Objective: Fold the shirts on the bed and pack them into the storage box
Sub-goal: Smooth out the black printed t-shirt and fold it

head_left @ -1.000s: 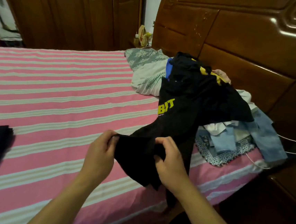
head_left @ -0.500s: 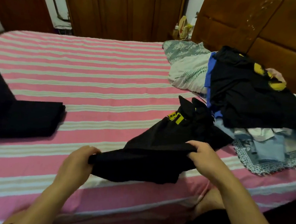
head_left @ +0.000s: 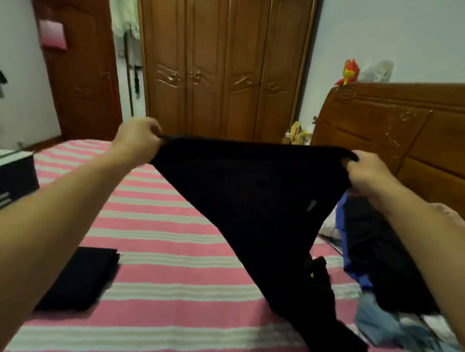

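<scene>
A black shirt (head_left: 258, 195) hangs stretched in the air above the bed, its lower end trailing onto the pink striped sheet (head_left: 168, 237). My left hand (head_left: 136, 142) grips one end of its top edge and my right hand (head_left: 368, 172) grips the other, both arms held out in front. A folded black garment (head_left: 82, 277) lies flat on the bed at the lower left. The dark storage box (head_left: 0, 182) with a white top stands at the left edge of the bed. A pile of unfolded clothes (head_left: 386, 275) lies on the right.
The wooden headboard (head_left: 417, 136) rises on the right, with a wooden wardrobe (head_left: 220, 58) and a door (head_left: 74, 61) behind the bed. Small items sit on a nightstand (head_left: 296, 132) by the headboard.
Both hands have moved apart and risen from low over the bed, lifting and spreading the black shirt wide. The view has swung up and left, bringing the box and wardrobe into sight.
</scene>
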Demonstrator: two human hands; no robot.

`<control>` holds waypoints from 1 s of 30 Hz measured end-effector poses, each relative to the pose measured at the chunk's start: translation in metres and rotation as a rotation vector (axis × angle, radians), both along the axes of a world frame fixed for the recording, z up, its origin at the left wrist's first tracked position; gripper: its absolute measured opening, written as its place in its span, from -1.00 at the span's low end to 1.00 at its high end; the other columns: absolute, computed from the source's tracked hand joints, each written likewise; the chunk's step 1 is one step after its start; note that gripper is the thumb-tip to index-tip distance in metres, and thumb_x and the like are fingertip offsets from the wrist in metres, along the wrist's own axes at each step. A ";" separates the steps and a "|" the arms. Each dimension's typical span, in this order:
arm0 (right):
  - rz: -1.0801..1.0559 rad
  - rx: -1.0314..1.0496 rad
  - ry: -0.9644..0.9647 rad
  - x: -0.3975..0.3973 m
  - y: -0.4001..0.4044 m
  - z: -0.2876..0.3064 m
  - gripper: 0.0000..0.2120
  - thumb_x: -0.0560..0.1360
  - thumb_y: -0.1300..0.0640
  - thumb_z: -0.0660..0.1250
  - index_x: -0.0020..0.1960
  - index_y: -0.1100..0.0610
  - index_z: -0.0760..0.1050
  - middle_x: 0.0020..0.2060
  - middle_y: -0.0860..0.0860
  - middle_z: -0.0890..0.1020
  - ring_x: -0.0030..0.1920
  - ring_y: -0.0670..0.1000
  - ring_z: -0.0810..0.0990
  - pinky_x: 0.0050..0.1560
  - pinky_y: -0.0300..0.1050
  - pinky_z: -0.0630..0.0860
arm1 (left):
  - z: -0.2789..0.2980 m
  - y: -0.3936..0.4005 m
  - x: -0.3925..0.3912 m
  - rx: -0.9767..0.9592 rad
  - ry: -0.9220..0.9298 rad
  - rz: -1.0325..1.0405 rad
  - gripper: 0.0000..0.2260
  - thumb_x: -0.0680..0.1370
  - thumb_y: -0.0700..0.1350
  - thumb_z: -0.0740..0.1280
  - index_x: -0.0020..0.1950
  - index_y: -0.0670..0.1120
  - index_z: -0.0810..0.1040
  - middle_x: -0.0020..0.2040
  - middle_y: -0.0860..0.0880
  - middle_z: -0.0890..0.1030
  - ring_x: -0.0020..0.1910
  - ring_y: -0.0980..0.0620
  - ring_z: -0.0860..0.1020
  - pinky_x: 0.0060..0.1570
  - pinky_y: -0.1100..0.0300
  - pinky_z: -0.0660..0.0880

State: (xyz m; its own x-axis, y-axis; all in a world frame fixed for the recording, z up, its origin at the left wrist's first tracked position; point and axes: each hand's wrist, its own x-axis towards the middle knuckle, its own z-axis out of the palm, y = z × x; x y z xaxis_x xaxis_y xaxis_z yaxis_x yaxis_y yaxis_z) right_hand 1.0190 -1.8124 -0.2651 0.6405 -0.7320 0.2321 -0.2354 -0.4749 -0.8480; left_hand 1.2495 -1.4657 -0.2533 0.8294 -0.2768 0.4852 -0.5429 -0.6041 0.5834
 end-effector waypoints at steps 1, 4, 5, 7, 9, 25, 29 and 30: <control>-0.043 -0.091 -0.041 0.012 -0.011 0.021 -0.82 0.55 0.08 0.25 -0.17 0.14 0.51 -0.23 0.18 0.59 -0.23 0.19 0.59 -0.24 0.06 0.54 | 0.034 -0.004 0.004 0.067 -0.176 -0.001 -0.94 0.57 -0.10 0.43 -0.02 -0.08 0.63 -0.15 -0.14 0.62 -0.12 -0.20 0.60 -0.11 -0.03 0.57; -0.036 -0.318 -0.113 0.032 -0.017 0.056 -0.60 0.47 -0.22 0.24 -0.16 0.14 0.52 -0.19 0.16 0.63 -0.15 0.24 0.60 -0.14 0.16 0.54 | 0.080 -0.012 0.003 0.196 -0.524 -0.085 -0.74 0.53 0.15 0.46 0.03 0.00 0.59 -0.11 -0.05 0.61 -0.14 -0.12 0.56 -0.09 -0.02 0.56; 0.026 -0.318 -0.147 0.030 -0.005 0.058 -0.63 0.52 -0.21 0.27 -0.15 0.11 0.53 -0.21 0.13 0.63 -0.20 0.21 0.59 -0.20 0.11 0.52 | 0.080 -0.010 0.006 0.237 -0.538 -0.116 -0.73 0.52 0.17 0.46 0.06 0.02 0.58 -0.10 -0.03 0.62 -0.13 -0.11 0.56 -0.10 -0.02 0.57; 0.188 -0.301 -0.114 0.023 0.008 0.038 -0.86 0.59 -0.01 0.36 -0.12 0.00 0.57 -0.26 0.09 0.62 -0.29 0.15 0.57 -0.30 0.02 0.46 | 0.053 0.006 0.018 0.431 -0.549 -0.106 -0.83 0.55 0.06 0.45 0.07 0.05 0.56 -0.06 0.00 0.63 -0.12 -0.09 0.59 -0.14 -0.03 0.60; 0.309 -0.351 0.093 0.011 0.002 -0.003 -0.88 0.56 0.13 0.42 -0.11 -0.07 0.63 -0.25 0.13 0.66 -0.31 0.21 0.59 -0.29 0.10 0.49 | 0.007 0.036 0.034 0.709 -0.533 0.006 -0.88 0.55 -0.11 0.43 0.06 0.04 0.58 -0.08 0.02 0.57 -0.14 -0.06 0.59 -0.23 0.01 0.59; -0.098 -0.577 0.399 -0.082 0.006 -0.184 -0.68 0.48 0.27 0.30 0.19 0.06 0.60 -0.01 0.27 0.65 0.00 0.36 0.61 -0.07 0.12 0.51 | -0.239 0.085 -0.056 0.401 0.054 -0.060 -0.63 0.57 0.25 0.33 0.26 0.07 0.47 0.04 0.03 0.57 0.01 -0.13 0.58 -0.06 -0.03 0.54; 0.230 -0.462 1.321 -0.154 -0.008 -0.291 -0.57 0.59 0.05 0.26 0.45 -0.01 0.41 0.13 0.12 0.58 0.29 0.19 0.54 0.23 -0.05 0.48 | -0.329 0.108 -0.095 0.633 0.294 0.057 -0.43 0.50 0.10 0.44 0.47 0.01 0.39 0.20 -0.13 0.51 0.17 -0.22 0.54 0.01 -0.06 0.55; 0.234 -0.382 1.391 -0.163 -0.011 -0.311 -0.46 0.58 -0.01 0.26 0.54 -0.03 0.27 0.25 0.16 0.53 0.35 0.19 0.48 0.30 -0.04 0.44 | -0.345 0.110 -0.103 0.518 0.456 0.150 -0.49 0.52 0.07 0.42 0.43 -0.06 0.45 0.19 -0.18 0.55 0.14 -0.26 0.56 0.04 -0.07 0.53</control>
